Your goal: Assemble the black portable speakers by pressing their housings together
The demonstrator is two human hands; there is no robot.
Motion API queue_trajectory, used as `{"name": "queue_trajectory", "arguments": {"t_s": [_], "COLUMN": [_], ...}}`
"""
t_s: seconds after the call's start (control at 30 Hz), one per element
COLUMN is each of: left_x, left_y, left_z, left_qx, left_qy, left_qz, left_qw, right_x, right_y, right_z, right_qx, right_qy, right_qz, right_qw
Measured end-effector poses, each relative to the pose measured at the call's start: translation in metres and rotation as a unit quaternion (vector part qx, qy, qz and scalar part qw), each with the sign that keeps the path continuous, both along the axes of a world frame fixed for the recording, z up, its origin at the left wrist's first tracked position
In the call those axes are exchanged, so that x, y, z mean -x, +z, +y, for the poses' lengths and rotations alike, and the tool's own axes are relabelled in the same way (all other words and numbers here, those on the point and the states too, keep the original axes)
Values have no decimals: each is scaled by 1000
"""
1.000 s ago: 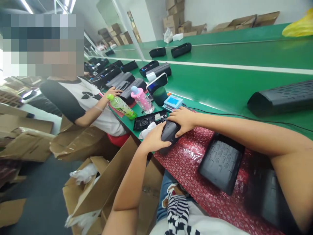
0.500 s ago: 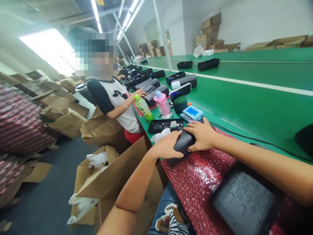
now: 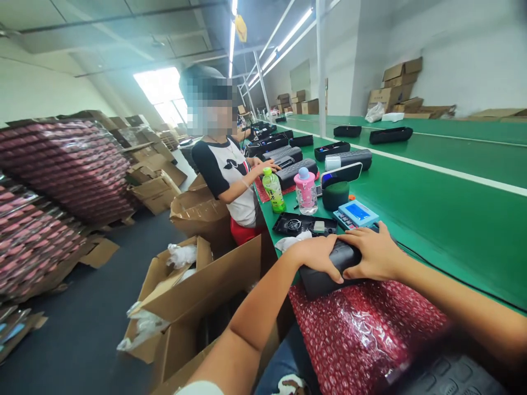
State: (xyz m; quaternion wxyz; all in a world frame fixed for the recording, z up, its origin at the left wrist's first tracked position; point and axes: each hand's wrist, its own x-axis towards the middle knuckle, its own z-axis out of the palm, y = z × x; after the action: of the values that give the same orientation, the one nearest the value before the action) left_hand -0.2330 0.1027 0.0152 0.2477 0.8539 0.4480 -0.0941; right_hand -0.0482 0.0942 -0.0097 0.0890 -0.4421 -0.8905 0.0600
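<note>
The fingers of the left hand [image 3: 315,258] and right hand [image 3: 373,251] sit together, clamped on a matte black capsule-shaped casing [image 3: 329,269] at the near edge of a green bench [image 3: 453,241], touching red printed bubble wrap [image 3: 362,334]; just beyond lie crumpled white tissue [image 3: 292,241], a shallow black tray [image 3: 302,224] and a blue-screened keypad device [image 3: 356,214]

A factory floor with long green workbenches [image 3: 444,230] and stacked cartons [image 3: 395,90].
</note>
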Motion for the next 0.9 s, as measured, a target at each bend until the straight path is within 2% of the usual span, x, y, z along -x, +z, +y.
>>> {"name": "queue_trajectory", "arguments": {"t_s": [0.9], "left_x": [-1], "left_y": [1], "left_z": [1], "left_qx": [7], "left_qy": [21], "left_qz": [-18], "left_qw": [1000], "right_x": [1], "right_y": [5], "right_z": [-1], "right_qx": [27], "right_qy": [-10], "right_qz": [6], "right_qw": [1000]}}
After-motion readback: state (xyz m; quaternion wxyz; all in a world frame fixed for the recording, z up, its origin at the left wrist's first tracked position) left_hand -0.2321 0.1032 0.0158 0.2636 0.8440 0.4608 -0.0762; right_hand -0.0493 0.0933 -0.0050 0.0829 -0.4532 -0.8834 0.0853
